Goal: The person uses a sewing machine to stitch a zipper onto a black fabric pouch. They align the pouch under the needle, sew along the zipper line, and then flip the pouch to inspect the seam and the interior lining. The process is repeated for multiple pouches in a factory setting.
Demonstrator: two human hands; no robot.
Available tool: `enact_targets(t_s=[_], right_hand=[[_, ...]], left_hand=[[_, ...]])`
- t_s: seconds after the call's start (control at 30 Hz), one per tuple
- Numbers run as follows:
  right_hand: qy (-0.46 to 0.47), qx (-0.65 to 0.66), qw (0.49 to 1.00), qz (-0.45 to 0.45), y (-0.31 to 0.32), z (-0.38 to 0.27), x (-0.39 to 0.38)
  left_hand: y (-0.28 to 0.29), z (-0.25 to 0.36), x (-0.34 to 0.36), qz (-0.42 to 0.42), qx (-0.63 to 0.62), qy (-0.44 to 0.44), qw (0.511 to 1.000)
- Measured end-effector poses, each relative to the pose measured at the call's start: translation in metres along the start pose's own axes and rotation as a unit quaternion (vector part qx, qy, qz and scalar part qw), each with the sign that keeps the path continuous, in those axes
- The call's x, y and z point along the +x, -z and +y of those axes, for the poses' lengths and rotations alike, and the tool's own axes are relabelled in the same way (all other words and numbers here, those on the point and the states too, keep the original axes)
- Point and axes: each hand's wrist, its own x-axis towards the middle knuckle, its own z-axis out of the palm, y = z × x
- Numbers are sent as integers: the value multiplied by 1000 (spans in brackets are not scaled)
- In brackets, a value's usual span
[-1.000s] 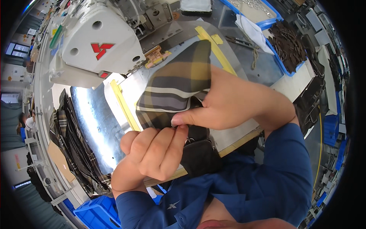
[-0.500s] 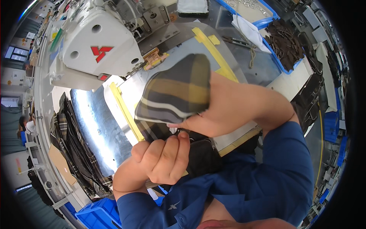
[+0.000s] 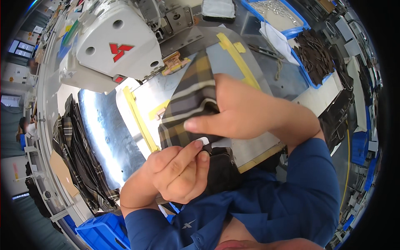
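Note:
A piece of plaid fabric [image 3: 189,89] in brown, grey and cream hangs over the sewing machine's work plate. My right hand [image 3: 241,109] is closed on its right side, the thumb lying across the front of the cloth. Just below, my left hand [image 3: 179,173] is closed at the fabric's lower edge, its fingers curled. A small white piece [image 3: 204,141] shows at the tip of its index finger; what kind of thing it is I cannot tell. Behind the wrists, at my lap, lies dark cloth [image 3: 223,171].
A white sewing machine head [image 3: 112,46] stands at the upper left. Yellow tape [image 3: 139,121] edges the plate. Folded plaid pieces [image 3: 77,154] lie at left. Blue trays hold metal rings [image 3: 275,11] and dark brown pieces [image 3: 312,56]. Tweezers-like tools [image 3: 264,51] lie at upper right.
The plaid fabric has turned and opened out, its top now narrower and pointing up. My right hand has rotated with it. The white piece at my left fingers shows more plainly.

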Motion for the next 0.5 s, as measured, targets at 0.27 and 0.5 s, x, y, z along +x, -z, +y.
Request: enact_targets(t_s=[0.27,0.5], right_hand=[[97,30,994,26,12,-23,-15],[347,-355,861,113,7,-11,-15]], left_hand=[[28,7,10,-44,-11,175,984],[26,2,17,18,-37,114,993]])
